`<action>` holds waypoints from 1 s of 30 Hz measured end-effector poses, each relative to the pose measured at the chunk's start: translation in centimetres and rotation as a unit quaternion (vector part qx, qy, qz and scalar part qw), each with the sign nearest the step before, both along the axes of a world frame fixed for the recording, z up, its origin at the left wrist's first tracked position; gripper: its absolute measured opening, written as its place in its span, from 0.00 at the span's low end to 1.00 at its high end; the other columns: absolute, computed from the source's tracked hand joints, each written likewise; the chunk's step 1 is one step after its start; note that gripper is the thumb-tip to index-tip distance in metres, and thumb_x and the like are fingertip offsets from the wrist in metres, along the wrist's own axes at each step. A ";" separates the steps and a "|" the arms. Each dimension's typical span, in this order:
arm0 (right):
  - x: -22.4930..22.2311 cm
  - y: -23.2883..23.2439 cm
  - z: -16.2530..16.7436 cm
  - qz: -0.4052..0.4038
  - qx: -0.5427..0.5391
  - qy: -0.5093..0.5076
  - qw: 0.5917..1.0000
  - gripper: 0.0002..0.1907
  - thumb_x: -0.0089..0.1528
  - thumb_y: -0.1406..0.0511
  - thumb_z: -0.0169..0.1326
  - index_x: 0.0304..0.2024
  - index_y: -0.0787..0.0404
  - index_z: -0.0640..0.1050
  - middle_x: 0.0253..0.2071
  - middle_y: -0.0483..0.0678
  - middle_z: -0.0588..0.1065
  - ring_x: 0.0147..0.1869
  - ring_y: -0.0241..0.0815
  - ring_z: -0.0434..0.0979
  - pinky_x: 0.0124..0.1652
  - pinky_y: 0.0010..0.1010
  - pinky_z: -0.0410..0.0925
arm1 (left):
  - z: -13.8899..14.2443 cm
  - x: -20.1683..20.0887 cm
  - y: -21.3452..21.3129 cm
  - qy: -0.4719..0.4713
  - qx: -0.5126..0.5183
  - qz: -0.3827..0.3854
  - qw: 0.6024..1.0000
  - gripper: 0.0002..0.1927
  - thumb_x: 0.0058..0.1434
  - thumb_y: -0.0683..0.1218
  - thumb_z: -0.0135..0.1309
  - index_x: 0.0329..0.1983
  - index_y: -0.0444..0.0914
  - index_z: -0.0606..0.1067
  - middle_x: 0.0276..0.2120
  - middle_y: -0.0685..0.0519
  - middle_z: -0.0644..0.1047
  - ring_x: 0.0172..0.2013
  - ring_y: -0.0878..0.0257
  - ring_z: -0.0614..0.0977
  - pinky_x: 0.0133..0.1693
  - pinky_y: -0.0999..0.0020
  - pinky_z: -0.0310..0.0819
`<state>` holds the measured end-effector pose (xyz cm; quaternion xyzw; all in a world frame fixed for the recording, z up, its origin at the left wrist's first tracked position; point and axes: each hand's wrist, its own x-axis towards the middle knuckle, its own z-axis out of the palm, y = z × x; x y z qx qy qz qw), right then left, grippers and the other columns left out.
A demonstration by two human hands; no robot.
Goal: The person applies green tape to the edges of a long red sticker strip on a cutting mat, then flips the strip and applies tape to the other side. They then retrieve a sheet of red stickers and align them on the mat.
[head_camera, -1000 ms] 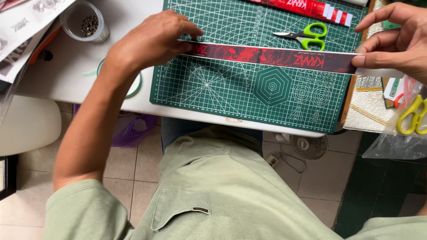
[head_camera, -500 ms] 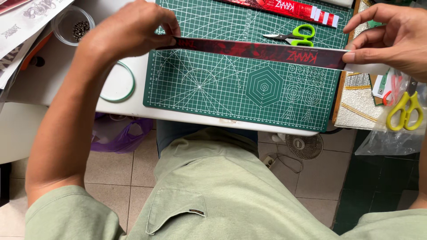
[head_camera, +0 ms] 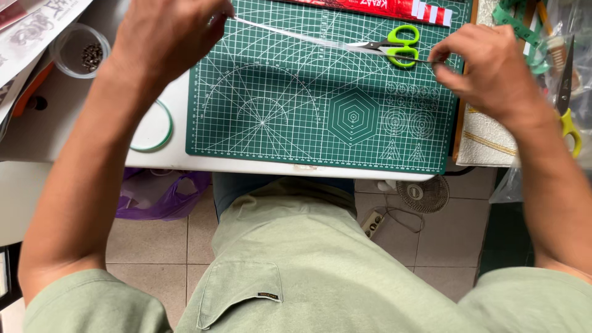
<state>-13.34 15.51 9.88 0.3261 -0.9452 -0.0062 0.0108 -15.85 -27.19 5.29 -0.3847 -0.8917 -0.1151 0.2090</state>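
In the head view, a long thin strip [head_camera: 290, 34] stretches across the far part of the green cutting mat [head_camera: 277, 123], held at both ends. It is turned edge-on to the camera, so it reads as a pale, narrow line and its face cannot be made out. The left hand [head_camera: 163, 40] is at the mat's far left corner, back of the hand up, fingers curled down and pinched on the strip's left end; the fingertips themselves are hidden under the hand. The right hand [head_camera: 487, 68] is near the mat's far right edge, knuckles up, thumb and forefinger pressed together on the strip's right end. The strip slopes slightly, higher in the picture at the left hand and lower at the right. Whether it rests on the mat or is lifted off it cannot be told.

Both forearms come in from the lower corners, elbows out wide.

Green-handled scissors [head_camera: 394, 46] lie on the mat just under the strip's right half, handles toward the right hand. A red band [head_camera: 370, 6] lies along the mat's far edge, cut off by the top of the picture. On the white desk [head_camera: 43, 129], left of the mat, sit a green-rimmed ring [head_camera: 154, 129] partly hidden by the left arm and a clear cup [head_camera: 80, 52] holding small dark bits. Yellow-handled scissors [head_camera: 567, 98] lie at the right edge, partly behind the right wrist.
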 end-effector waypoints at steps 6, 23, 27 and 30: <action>2.4 -0.5 -3.8 0.062 0.050 0.229 0.970 0.04 0.67 0.68 0.59 0.40 0.51 0.79 0.43 0.37 0.78 0.49 0.31 0.77 0.65 0.37 0.56 | -2.8 1.5 0.4 0.201 -0.189 -0.018 0.961 0.05 0.74 0.42 0.60 0.40 0.42 0.78 0.39 0.58 0.77 0.63 0.63 0.75 0.69 0.56 0.65; 6.7 4.7 -8.6 0.091 0.143 0.254 0.952 0.07 0.74 0.63 0.62 0.52 0.45 0.85 0.48 0.32 0.79 0.58 0.28 0.77 0.75 0.44 0.46 | -5.7 4.6 -0.7 0.159 -0.339 -0.018 0.927 0.17 0.66 0.46 0.56 0.59 0.48 0.80 0.46 0.65 0.81 0.64 0.67 0.74 0.71 0.59 0.62; 7.2 5.8 -8.9 0.051 0.136 0.212 0.966 0.06 0.77 0.63 0.60 0.55 0.44 0.84 0.52 0.31 0.78 0.58 0.27 0.76 0.78 0.42 0.43 | -5.6 4.8 -0.1 0.146 -0.392 0.003 0.908 0.25 0.61 0.44 0.57 0.63 0.54 0.76 0.56 0.65 0.79 0.60 0.69 0.76 0.68 0.63 0.65; 7.4 5.7 -8.3 0.047 0.160 0.238 0.957 0.09 0.67 0.62 0.59 0.49 0.41 0.84 0.47 0.28 0.78 0.55 0.25 0.77 0.75 0.42 0.46 | -5.9 5.2 0.1 0.111 -0.363 0.019 0.925 0.24 0.60 0.44 0.61 0.59 0.54 0.77 0.56 0.64 0.80 0.58 0.70 0.79 0.66 0.63 0.69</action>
